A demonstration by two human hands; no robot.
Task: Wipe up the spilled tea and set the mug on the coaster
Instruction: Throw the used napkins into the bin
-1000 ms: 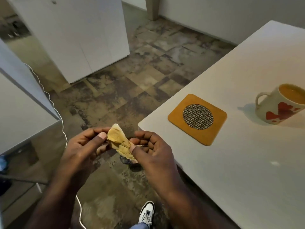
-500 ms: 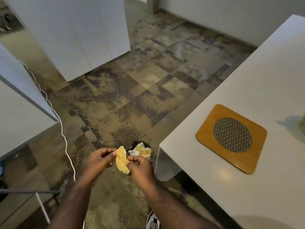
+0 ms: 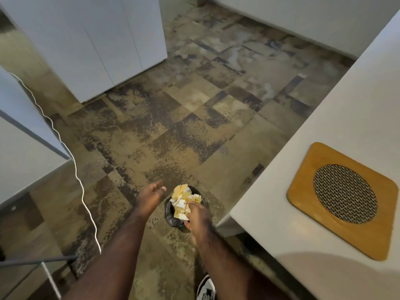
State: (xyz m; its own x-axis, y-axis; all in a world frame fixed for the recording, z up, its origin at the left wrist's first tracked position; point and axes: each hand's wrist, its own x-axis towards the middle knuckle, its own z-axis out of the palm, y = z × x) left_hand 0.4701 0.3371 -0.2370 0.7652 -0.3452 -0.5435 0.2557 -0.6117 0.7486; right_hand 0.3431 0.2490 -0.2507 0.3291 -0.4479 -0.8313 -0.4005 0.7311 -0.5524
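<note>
Over the small black-lined bin [image 3: 173, 215] on the floor, the right hand [image 3: 198, 215] pushes tea-stained tissue [image 3: 184, 199] down, presumably to discard it; whether its fingers grip cannot be told. The left hand [image 3: 151, 197] hangs spread and empty. The coaster [image 3: 307, 211] waits bare on the tabletop [image 3: 337, 118]; the mug is out of view.

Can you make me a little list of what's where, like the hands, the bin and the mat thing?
left hand: open, fingers spread, above the floor, holding nothing
right hand: over the bin, fingers on the tissues
bin: small, black liner, on the floor by the table corner
tea-stained tissues: piled in the bin
coaster: on the white table, nothing on it
mug: not in view
</note>
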